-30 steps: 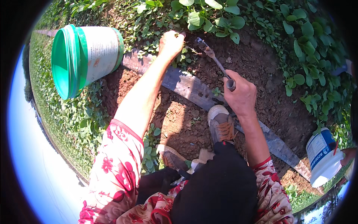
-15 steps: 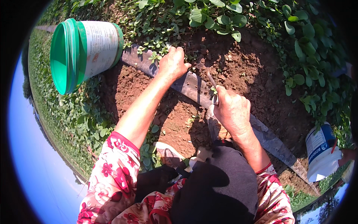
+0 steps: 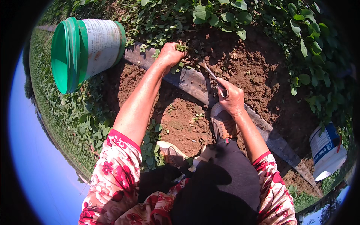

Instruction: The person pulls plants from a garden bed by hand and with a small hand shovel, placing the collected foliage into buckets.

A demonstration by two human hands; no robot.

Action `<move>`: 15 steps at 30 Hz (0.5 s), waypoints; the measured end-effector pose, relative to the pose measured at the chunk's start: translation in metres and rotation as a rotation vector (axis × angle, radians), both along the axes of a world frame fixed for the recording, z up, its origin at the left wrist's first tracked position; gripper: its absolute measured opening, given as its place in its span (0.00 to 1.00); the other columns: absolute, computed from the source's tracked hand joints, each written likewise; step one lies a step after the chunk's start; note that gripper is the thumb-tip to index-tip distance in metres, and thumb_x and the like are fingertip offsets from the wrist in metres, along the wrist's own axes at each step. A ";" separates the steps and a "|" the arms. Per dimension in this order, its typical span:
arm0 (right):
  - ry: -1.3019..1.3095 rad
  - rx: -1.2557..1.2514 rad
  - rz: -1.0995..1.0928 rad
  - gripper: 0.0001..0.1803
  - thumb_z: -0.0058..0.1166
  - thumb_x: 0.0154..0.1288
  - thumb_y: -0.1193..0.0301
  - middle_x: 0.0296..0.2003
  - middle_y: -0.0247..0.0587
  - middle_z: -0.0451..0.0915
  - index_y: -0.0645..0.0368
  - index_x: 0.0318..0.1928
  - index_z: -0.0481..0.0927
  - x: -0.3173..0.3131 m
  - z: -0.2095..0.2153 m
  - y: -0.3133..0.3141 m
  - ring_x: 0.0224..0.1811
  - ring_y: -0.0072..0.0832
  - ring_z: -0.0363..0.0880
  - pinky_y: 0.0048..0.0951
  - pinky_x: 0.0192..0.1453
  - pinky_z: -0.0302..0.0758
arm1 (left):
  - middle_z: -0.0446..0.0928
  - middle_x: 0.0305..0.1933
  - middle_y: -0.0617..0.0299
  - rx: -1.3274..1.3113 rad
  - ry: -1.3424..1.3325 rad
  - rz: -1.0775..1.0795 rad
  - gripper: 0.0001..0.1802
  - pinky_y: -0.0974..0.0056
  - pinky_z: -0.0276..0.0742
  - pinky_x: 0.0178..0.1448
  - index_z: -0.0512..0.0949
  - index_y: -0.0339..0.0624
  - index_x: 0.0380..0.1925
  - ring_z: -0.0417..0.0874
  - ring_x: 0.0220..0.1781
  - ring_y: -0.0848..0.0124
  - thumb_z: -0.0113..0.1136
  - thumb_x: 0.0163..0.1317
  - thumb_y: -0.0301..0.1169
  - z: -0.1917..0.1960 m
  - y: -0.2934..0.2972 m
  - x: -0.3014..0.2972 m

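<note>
My left hand (image 3: pixel 170 58) is closed around a small bunch of green weeds (image 3: pixel 182 47), leaves and thin stems poking out past the fingers. Just to its right, my right hand (image 3: pixel 232 98) grips a narrow metal digging tool (image 3: pixel 210 72) by its handle, whose round hollow end shows beside the thumb. The tool's flat tip meets the brown soil (image 3: pixel 243 63) at the edge of the leafy growth. Beneath both hands runs a long grey strip of film (image 3: pixel 191 83) lying across the ground.
A green bucket (image 3: pixel 71 56) with a white label lies on its side at the upper left. A white and blue bucket (image 3: pixel 325 152) stands at the right. Leafy plants (image 3: pixel 232 17) spread along the far side. My shoe (image 3: pixel 224 125) is beside the film strip.
My left hand has pulled slightly back and now shows a bunch of weeds in its grip. The right hand has turned, with the tool's tip now pointing up and left into the soil.
</note>
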State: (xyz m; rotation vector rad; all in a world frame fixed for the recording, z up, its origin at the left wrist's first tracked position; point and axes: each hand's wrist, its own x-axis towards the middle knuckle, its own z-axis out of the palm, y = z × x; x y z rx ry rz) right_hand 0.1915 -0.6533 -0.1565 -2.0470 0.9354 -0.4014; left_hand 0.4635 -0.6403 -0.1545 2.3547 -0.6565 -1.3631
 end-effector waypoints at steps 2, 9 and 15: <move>-0.027 0.030 -0.034 0.17 0.61 0.54 0.75 0.35 0.45 0.84 0.55 0.46 0.81 0.011 0.006 -0.001 0.33 0.39 0.85 0.32 0.37 0.81 | 0.81 0.29 0.65 0.002 0.072 0.114 0.09 0.67 0.73 0.33 0.82 0.39 0.35 0.77 0.28 0.77 0.67 0.53 0.27 0.006 0.008 0.013; 0.117 -0.232 -0.004 0.25 0.60 0.40 0.78 0.20 0.37 0.74 0.55 0.45 0.79 -0.002 0.065 -0.004 0.20 0.35 0.77 0.34 0.24 0.74 | 0.81 0.32 0.63 -0.042 0.182 0.297 0.08 0.68 0.75 0.34 0.80 0.37 0.38 0.80 0.30 0.76 0.64 0.59 0.26 0.021 0.005 0.008; 0.282 -0.283 0.048 0.24 0.59 0.42 0.77 0.21 0.37 0.76 0.57 0.46 0.79 0.012 0.069 -0.006 0.20 0.36 0.79 0.35 0.23 0.74 | 0.81 0.32 0.61 -0.113 0.348 0.441 0.09 0.67 0.79 0.31 0.77 0.36 0.40 0.82 0.29 0.73 0.63 0.59 0.25 0.014 0.006 0.009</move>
